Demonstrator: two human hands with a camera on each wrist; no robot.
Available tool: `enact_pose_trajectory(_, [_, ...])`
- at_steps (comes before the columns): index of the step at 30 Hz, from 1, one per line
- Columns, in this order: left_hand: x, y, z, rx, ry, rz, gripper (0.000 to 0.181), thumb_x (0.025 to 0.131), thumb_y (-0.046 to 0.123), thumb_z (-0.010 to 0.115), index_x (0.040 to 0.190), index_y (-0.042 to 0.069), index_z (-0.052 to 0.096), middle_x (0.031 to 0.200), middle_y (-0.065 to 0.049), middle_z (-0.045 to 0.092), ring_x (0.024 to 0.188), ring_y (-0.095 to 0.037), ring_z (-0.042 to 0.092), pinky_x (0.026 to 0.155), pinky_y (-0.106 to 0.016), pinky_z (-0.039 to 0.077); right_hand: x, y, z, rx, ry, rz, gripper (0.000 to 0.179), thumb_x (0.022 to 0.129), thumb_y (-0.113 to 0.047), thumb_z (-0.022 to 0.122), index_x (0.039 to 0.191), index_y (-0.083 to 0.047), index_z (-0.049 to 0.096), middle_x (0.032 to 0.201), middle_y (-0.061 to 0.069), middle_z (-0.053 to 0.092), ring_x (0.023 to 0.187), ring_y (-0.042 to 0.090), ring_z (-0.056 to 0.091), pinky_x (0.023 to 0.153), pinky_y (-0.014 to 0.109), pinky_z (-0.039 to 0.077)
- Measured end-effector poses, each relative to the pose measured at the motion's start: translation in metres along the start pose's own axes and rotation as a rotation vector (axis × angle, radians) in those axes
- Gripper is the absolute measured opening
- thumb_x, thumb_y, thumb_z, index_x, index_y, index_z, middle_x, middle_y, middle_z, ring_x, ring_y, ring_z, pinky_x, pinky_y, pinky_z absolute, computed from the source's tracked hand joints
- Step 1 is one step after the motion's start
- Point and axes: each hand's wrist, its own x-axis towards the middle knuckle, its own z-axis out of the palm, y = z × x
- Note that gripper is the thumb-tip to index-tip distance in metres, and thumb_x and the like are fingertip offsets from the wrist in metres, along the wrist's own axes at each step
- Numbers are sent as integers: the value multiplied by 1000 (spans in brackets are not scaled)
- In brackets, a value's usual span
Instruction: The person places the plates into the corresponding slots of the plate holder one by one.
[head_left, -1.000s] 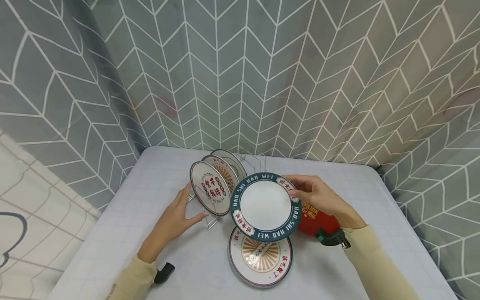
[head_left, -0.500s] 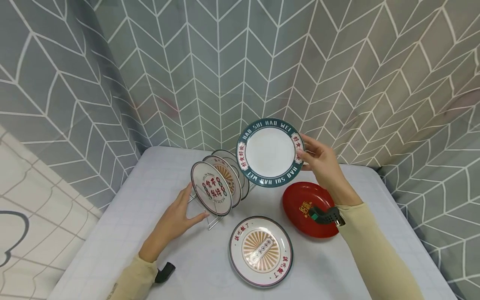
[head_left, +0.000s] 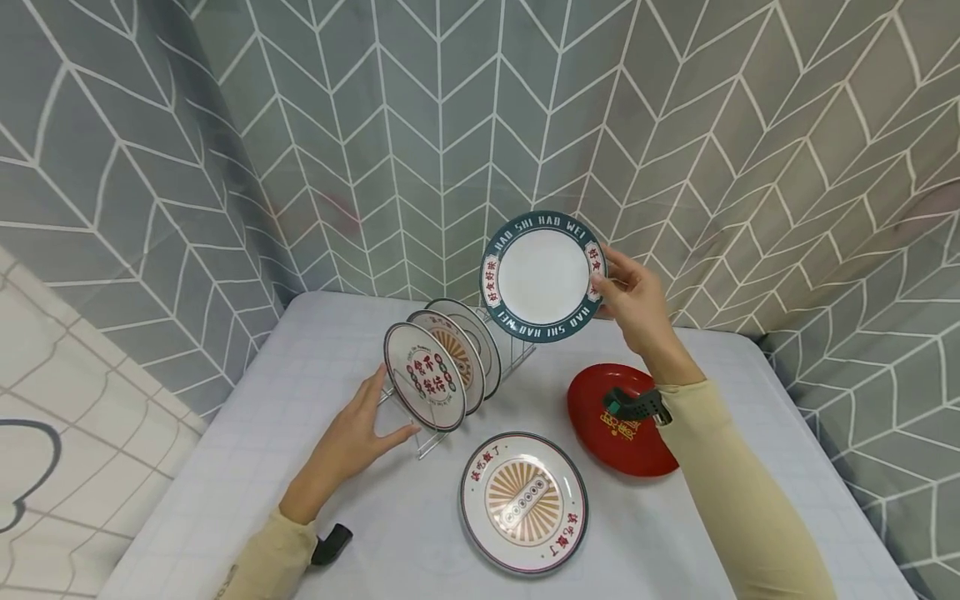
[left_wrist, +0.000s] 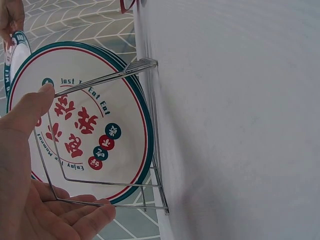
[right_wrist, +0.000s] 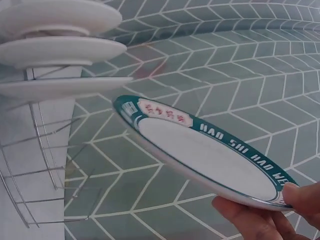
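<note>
My right hand [head_left: 637, 304] pinches the rim of a white plate with a dark green lettered border [head_left: 543, 277]. This plate hangs tilted above the back of the wire plate rack [head_left: 520, 360], apart from the racked plates in the right wrist view. Three plates stand in the rack, the front one [head_left: 424, 379] printed with red characters. At the rack's near left end, my left hand [head_left: 348, 442] is spread with straight fingers. Its thumb [left_wrist: 37, 107] touches a wire tip in the left wrist view, and its fingers lie along the lower wires.
On the table [head_left: 390, 533], a white plate with a sunburst print [head_left: 525, 504] lies in front of the rack. A red oval dish [head_left: 600, 396] lies to its right, partly behind the right wrist's strap. Patterned curtains [head_left: 525, 150] hang behind and at the sides.
My right hand has raised the green-bordered plate up and back, from over the sunburst plate to behind the rack's free end. My left hand has stayed at the rack.
</note>
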Motion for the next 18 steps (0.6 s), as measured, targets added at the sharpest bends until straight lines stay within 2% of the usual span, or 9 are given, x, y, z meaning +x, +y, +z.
enact_pose_trajectory(4, [0, 0, -1, -3, 3, 7, 110, 80, 57, 74, 156, 3, 14, 153, -26, 34, 135, -44, 44, 106, -58, 42, 4, 5, 5, -40, 8, -31, 50, 98, -5, 56, 147, -9, 46, 111, 12, 55, 80, 8, 60, 63, 21, 60])
enact_pose_trajectory(9, [0, -1, -1, -5, -9, 2, 111, 81, 58, 72, 157, 5, 11, 154, -25, 33, 136, -43, 43, 107, -58, 41, 5, 18, 21, -94, -1, -17, 49, 98, -3, 57, 145, -10, 48, 115, 23, 57, 78, 9, 60, 60, 18, 58])
enact_pose_trajectory(18, [0, 0, 0, -5, -4, -7, 110, 81, 57, 73, 157, 4, 13, 154, -26, 33, 136, -45, 42, 106, -60, 41, 0, 34, 53, -208, -44, -46, 47, 96, -3, 59, 142, -12, 52, 111, 23, 61, 85, 31, 62, 60, 20, 58])
